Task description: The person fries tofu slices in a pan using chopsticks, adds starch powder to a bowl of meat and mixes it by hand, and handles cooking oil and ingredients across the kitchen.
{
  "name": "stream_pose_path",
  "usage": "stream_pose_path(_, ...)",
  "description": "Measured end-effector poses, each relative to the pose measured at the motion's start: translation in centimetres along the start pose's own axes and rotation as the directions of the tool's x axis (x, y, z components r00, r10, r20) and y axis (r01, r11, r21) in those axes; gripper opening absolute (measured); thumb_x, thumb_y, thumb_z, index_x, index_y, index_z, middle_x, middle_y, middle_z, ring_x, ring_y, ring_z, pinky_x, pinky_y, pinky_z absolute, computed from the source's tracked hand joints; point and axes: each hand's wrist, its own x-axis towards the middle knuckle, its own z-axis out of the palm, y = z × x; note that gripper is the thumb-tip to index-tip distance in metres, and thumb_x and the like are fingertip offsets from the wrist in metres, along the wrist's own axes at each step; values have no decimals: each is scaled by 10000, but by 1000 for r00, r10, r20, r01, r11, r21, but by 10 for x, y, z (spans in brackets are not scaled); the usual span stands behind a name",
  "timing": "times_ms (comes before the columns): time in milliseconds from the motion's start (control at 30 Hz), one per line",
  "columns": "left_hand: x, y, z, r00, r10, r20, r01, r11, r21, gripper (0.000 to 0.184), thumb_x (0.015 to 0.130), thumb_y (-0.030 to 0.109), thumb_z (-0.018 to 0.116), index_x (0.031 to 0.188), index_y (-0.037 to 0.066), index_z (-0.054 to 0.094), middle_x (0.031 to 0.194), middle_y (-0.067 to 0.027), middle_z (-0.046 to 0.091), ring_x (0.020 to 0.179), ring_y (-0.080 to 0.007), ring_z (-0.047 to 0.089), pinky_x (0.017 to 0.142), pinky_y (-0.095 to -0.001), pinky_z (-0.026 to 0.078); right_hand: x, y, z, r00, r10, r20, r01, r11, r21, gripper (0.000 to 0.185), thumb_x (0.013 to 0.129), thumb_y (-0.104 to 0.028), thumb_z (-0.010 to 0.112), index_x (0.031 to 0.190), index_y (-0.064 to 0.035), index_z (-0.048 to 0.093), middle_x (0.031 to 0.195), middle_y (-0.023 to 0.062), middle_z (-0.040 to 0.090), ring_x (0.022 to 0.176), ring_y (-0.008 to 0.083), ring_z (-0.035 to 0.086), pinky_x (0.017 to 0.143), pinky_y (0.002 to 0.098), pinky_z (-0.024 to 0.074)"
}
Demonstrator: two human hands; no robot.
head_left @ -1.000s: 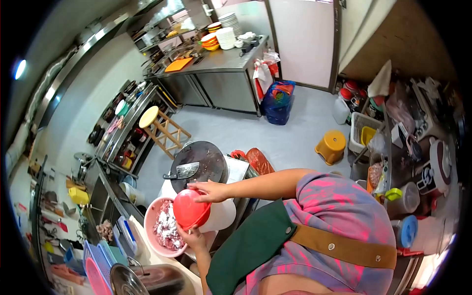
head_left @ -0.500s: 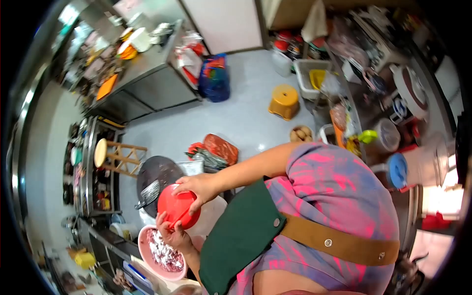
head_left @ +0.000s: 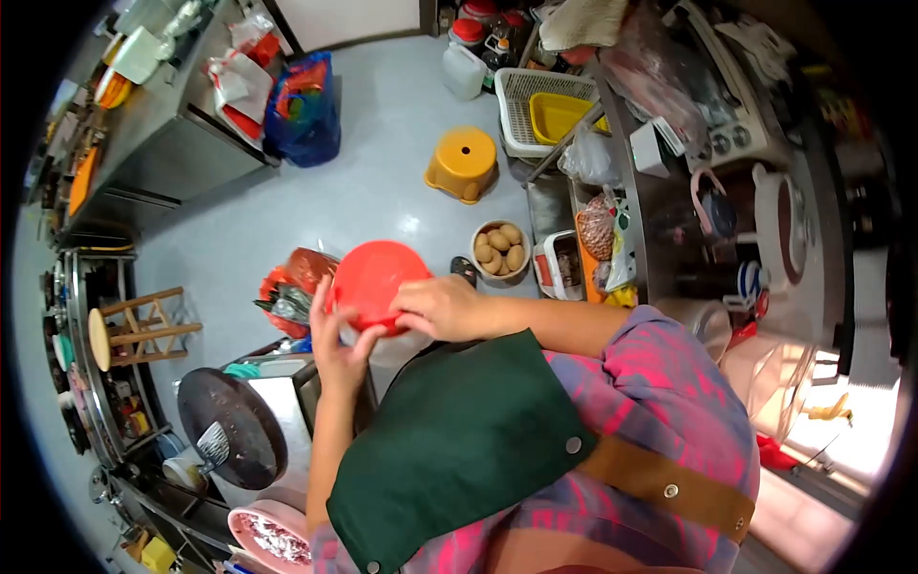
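Observation:
A round red plastic lid (head_left: 381, 277) is held between my two hands in front of the dark green apron. My left hand (head_left: 337, 335) grips its left and lower edge, thumb and fingers at the rim. From the right, my right hand (head_left: 442, 306) pinches the rim with curled fingers. Something pale and translucent shows just below the lid; whether it is a tub joined to it I cannot tell. At the lower left, a pink basin (head_left: 251, 517) contains reddish food topped with white powder. Above it is a dark wok (head_left: 232, 426) with a slotted metal spatula (head_left: 212, 445).
A yellow stool (head_left: 463, 163) and a bowl of brown, round items (head_left: 501, 251) are on the floor. Red bags (head_left: 296, 277) lie behind the lid. A wooden stool (head_left: 143, 330) is at left. A steel counter (head_left: 660, 249) with kitchenware runs along the right.
My view has turned to the right. Both hands have carried the red lid away from the pink basin, and its round face now shows more fully.

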Motion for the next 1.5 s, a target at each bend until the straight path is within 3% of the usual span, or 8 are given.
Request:
stream_pose_path(300,8,-178,126,815,-563,134,541,823,172,295,780,158,651,1024,26,551,1240,-239,414,1149,-361,412,963,-396,329,-48,241,-35,728,657,-195,-675,737,-38,190,838,-206,505,827,-16,501,785,188,585,690,332,598,589,392,469)
stream_pose_path(633,-115,-253,192,194,-886,421,786,398,474,307,769,268,662,965,45,581,1126,-229,469,1055,-368,472,911,-376,385,-148,526,10,-388,912,-134,-408,-39,912,166,910,-211,431,999,-72,426,888,120,589,708,260,609,545,327,468)
stream_pose_path(767,-121,-274,208,67,-822,565,730,426,534,360,753,333,671,983,67,596,1121,-216,484,1050,-355,481,918,-374,390,-304,739,90,-178,806,-564,-960,-17,279,198,882,-225,439,1003,-89,517,977,107,598,824,242,602,643,357,465)
stream_pose_path(900,-114,-269,219,-3,-779,627,672,463,578,467,722,410,680,1059,100,590,1177,-211,449,1081,-354,460,942,-404,375,-331,802,72,-251,629,-736,-820,-542,-183,276,861,-277,421,1005,-124,599,1081,76,595,961,214,580,779,320,442)
stream_pose_path(1167,-105,-264,223,67,-740,669,483,611,628,661,687,435,697,1228,155,441,1352,-237,250,1226,-426,259,994,-496,271,-206,695,-51,-44,961,-271,-575,-247,-780,254,866,-149,431,968,-70,649,1009,135,623,979,262,569,818,363,443)
stream_pose_path(1300,-94,-264,226,55,-763,644,497,581,645,624,685,399,708,1200,143,467,1364,-213,250,1223,-420,266,987,-488,291,-177,673,-20,-4,325,-946,-965,246,89,296,788,-91,500,1073,-28,551,1022,117,601,1030,267,529,837,313,429)
stream_pose_path(1400,-91,-265,227,113,-765,634,488,599,635,600,679,379,716,1175,131,487,1375,-189,248,1225,-405,272,980,-476,309,-191,637,68,69,697,-713,-842,425,333,257,805,-137,552,1033,-21,532,920,112,592,822,215,563,727,325,452)
stream_pose_path(1500,-82,-268,229,99,-799,594,468,564,680,589,679,357,720,1165,117,492,1377,-180,249,1227,-393,276,978,-471,313,-245,613,182,-252,949,-188,-937,-190,294,187,777,-166,566,915,-44,602,791,116,612,811,215,604,677,344,475)
